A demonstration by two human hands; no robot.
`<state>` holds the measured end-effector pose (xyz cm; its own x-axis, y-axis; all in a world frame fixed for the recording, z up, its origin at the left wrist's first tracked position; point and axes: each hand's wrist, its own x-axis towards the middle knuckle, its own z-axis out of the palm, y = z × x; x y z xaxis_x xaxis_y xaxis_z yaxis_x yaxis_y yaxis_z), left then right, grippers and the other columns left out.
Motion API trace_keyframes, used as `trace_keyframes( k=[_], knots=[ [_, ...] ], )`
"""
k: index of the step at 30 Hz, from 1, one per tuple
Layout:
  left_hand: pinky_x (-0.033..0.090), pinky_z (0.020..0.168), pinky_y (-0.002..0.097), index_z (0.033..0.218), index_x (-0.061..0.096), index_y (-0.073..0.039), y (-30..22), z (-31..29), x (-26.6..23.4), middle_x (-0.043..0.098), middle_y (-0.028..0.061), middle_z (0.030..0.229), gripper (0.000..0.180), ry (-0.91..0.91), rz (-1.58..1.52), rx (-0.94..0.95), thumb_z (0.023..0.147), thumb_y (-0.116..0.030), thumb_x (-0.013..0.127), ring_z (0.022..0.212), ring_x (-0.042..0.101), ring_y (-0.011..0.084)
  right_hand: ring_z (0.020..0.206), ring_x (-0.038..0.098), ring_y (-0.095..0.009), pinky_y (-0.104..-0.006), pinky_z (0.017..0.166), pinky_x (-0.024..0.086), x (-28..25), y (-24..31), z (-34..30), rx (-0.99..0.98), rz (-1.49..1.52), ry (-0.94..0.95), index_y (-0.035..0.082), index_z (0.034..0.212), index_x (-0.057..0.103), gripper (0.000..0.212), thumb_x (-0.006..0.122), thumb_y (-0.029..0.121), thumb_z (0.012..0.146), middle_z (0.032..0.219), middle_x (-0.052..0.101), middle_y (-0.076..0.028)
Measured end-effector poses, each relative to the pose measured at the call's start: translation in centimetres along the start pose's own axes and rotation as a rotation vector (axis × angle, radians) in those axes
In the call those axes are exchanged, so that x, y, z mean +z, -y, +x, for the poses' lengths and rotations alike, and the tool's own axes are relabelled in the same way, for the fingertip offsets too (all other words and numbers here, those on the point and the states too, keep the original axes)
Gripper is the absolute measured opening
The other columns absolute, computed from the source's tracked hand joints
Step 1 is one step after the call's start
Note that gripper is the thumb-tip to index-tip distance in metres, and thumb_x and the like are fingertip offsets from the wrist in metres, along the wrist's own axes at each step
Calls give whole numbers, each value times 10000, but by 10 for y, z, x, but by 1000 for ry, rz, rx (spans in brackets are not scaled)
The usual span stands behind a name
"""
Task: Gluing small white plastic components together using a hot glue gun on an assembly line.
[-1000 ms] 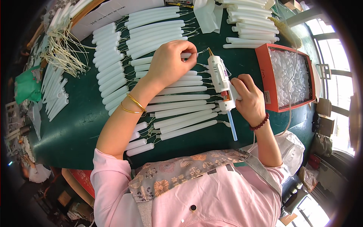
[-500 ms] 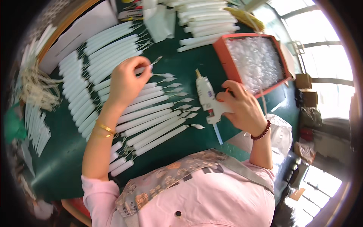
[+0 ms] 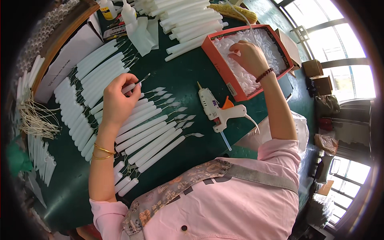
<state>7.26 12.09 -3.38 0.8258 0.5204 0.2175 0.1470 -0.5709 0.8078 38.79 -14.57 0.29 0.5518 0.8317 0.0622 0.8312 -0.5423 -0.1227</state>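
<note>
A white stick candle (image 3: 129, 88) with a thin wire tip is pinched between thumb and fingers of my left hand (image 3: 119, 100), above the rows on the table. Over the red box (image 3: 218, 66), my right hand (image 3: 249, 58) has its thumb and forefinger apart, reaching among small translucent flame-shaped pieces (image 3: 228, 44); its other fingertips are partly hidden. The white glue gun (image 3: 214, 106) lies between box and candles, nozzle pointing away, a glue stick out of its back. Beside my left hand, several finished-looking candles (image 3: 160, 148) have flame tips pointing right.
Rows of white candles with wires (image 3: 74, 114) lie at left, near a bundle of pale wires (image 3: 38, 118). More white tubes (image 3: 192, 24) are piled at the back, with bottles (image 3: 129, 14) and white sheets (image 3: 146, 36) beside them. The gun's cord (image 3: 254, 122) curves toward me.
My right hand has let go of the glue gun, now lying on the table, and moved up and over into the red box. My left hand still holds the candle. The view has shifted.
</note>
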Motion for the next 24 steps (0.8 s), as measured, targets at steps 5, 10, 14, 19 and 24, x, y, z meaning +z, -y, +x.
trace_keyframes(
  k=[5, 10, 14, 19, 24],
  knots=[
    [586, 671, 282, 956, 682, -5, 6, -2, -2, 707, 75, 888, 90, 6, 22, 38, 887, -1, 740, 741, 693, 172, 952, 698, -350, -419, 867, 565, 27, 0, 9, -67, 17, -27, 48, 1030, 748, 149, 713, 78, 889, 994, 716, -139],
    [605, 704, 289, 924, 696, 7, 2, 1, -1, 717, 104, 900, 54, -23, -20, 84, 886, -6, 732, 773, 718, 200, 890, 695, -353, -418, 795, 564, 21, -7, -11, -4, 28, -73, 15, 955, 637, 175, 636, -62, 797, 941, 683, -169],
    [620, 739, 303, 932, 704, 8, 2, 0, -3, 731, 114, 918, 60, -9, -2, 78, 887, -19, 732, 818, 742, 221, 855, 683, -348, -407, 779, 558, 28, -27, -7, -2, 66, -17, 14, 956, 591, 208, 626, -105, 790, 926, 667, -161],
    [627, 766, 313, 935, 710, 5, 8, -3, -5, 733, 112, 916, 62, 20, -76, 43, 893, -36, 730, 818, 739, 230, 870, 694, -333, -399, 792, 564, 19, -1, -3, 35, 2, -32, 15, 965, 596, 203, 640, -103, 805, 950, 677, -164],
    [595, 758, 269, 975, 722, 20, 4, -4, -12, 727, 70, 909, 69, 27, -18, 66, 922, -23, 727, 821, 705, 141, 939, 736, -203, -311, 846, 585, -9, 69, -17, 60, 350, -222, 15, 1056, 660, 197, 679, -74, 882, 1039, 727, -111]
  ],
)
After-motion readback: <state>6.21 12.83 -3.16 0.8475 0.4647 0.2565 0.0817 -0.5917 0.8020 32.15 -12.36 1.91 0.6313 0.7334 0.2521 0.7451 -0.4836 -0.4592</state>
